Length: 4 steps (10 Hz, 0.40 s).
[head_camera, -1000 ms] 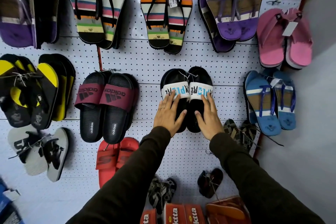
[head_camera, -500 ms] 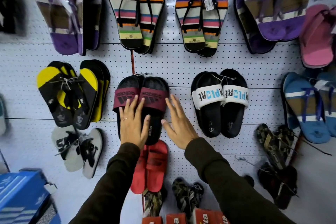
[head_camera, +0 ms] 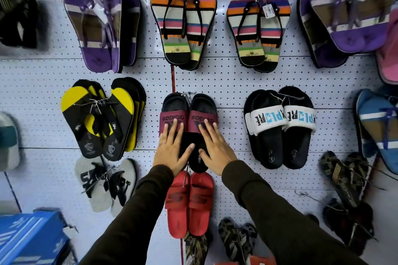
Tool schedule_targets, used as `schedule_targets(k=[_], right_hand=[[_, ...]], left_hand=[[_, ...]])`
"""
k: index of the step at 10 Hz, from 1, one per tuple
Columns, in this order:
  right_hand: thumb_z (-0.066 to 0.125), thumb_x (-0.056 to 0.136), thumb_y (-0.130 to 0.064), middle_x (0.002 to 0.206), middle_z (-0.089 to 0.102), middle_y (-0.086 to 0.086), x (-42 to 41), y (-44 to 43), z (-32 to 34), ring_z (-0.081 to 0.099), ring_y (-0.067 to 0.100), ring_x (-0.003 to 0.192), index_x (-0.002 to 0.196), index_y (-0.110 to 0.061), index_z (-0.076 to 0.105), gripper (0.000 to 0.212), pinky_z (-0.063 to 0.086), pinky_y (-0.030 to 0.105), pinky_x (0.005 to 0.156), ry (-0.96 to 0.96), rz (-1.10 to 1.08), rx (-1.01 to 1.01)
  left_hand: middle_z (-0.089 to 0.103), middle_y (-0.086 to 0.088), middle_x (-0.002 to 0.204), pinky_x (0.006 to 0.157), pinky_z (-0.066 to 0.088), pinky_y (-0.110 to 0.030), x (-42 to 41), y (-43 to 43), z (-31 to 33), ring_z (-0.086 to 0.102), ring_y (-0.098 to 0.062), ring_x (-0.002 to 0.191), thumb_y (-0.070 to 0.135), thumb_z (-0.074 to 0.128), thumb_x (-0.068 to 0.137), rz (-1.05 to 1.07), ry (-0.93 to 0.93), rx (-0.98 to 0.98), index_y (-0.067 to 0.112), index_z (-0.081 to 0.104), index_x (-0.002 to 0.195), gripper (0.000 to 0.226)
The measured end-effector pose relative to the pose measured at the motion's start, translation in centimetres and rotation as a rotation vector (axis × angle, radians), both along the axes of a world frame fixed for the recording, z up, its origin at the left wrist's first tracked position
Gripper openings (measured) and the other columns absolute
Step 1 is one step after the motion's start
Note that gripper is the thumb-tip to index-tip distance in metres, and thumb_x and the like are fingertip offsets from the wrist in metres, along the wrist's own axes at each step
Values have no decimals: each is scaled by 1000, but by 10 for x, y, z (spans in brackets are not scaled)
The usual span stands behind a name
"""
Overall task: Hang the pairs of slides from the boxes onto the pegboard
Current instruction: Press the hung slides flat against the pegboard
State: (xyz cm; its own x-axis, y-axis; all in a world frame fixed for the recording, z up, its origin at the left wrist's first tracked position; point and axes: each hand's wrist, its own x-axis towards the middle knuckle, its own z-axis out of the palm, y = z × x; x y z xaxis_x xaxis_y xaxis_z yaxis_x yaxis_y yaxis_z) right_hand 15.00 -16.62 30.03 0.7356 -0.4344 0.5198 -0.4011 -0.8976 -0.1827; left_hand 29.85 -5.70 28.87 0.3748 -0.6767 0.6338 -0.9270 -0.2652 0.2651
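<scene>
From your head camera, your left hand [head_camera: 171, 153] and right hand [head_camera: 215, 150] lie flat with fingers spread on the black slides with maroon straps [head_camera: 189, 129], one hand per slide, pressing them against the pegboard [head_camera: 228, 75]. Red slides [head_camera: 188, 202] hang just below your wrists, black slides with white straps [head_camera: 280, 127] hang beside your right hand, and a blue box [head_camera: 30, 236] sits well off below your left arm.

The pegboard [head_camera: 232, 75] looks matt white, dotted with fine holes. At its centre, black slides [head_camera: 189, 131] seem rubbery and matt — maroon straps smooth. At 6 o'clock, red slides [head_camera: 189, 202] look like moulded foam. At 11 o'clock, purple sandals [head_camera: 97, 26] sit under glossy clear plastic — cardboard blue box [head_camera: 30, 239] at 8 o'clock.
</scene>
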Motion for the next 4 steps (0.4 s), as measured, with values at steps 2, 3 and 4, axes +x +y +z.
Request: schedule_targets(k=[2, 3, 4], right_hand=[[43, 96, -30, 169, -8, -3, -6, 0, 9, -4, 26, 157, 159, -22, 5, 74, 15, 46, 126, 68, 4, 13], [44, 98, -31, 169, 2, -5, -21, 6, 25, 4, 22, 157, 158, -22, 15, 67, 18, 47, 126, -40, 105, 76], [48, 98, -25, 168, 13, -9, -75, 18, 71, 12, 10, 155, 148, -30, 36, 51, 18, 29, 124, -358, 261, 182]], left_hand=[[1, 2, 166, 125, 6, -46, -6, 1, 2, -7, -25, 153, 74, 13, 83, 37, -14, 35, 24, 9, 155, 88], [1, 1, 166, 125, 5, -46, -9, 2, 6, -5, -24, 153, 67, 23, 87, 63, 0, 7, 23, 9, 155, 83], [3, 1, 166, 125, 4, -45, -30, 1, 15, -4, -22, 153, 64, 28, 90, 46, -32, -65, 23, 8, 155, 80]])
